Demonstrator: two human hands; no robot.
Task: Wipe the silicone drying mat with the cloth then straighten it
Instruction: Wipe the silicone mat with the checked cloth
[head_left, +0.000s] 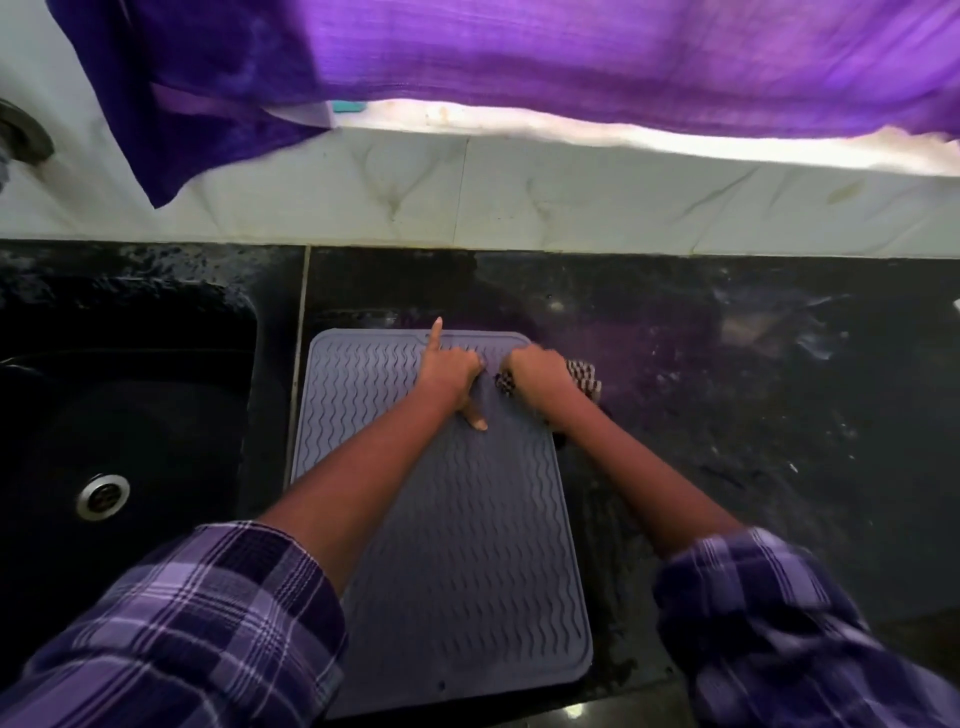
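The silicone drying mat (441, 519) lies flat on the dark counter (727, 415) beside the sink (119, 415). The right hand (537, 371) grips the checked cloth (584, 379) at the mat's far right corner; the left hand (449, 371) presses the mat, forefinger and thumb extended. Wiping seems underway; straightening remains.

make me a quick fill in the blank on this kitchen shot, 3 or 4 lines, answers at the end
1. The grey mat lies on the black ____, to the right of the sink.
2. The right hand grips a checked ____.
3. The left hand rests on the mat with its ____ finger pointing toward the wall.
4. The fabric hanging above the counter is ____ in colour.

Missing words: counter; cloth; index; purple
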